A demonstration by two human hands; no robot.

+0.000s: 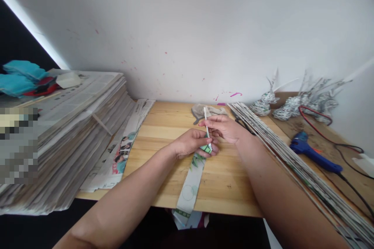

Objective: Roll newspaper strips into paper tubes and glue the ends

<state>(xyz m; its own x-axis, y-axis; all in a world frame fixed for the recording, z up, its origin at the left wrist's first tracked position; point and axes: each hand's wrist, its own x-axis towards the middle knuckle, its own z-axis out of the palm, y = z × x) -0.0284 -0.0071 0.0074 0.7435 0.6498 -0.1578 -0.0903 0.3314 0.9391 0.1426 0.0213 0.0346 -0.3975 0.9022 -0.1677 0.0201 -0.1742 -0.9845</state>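
A long newspaper strip point(189, 186) lies across the wooden table and hangs over its front edge. Its far end is wound into a thin white paper tube point(206, 118) that points up and slightly left. My left hand point(189, 142) is closed on the paper where strip and tube meet, thumb on top and fingers curled beneath. Higher up, my right hand point(224, 127) pinches the tube between its fingertips. Part of the tube is hidden behind my fingers. Just beyond my hands, a crumpled greyish cloth point(197, 111) rests on the table.
At left stands a tall newspaper stack point(96, 101), beside loose newspaper sheets point(128, 140). A bundle of thin paper tubes point(295, 163) runs along the right. Beyond it are a blue glue gun point(317, 155) with its cord and several woven paper figures point(263, 105) near the wall.
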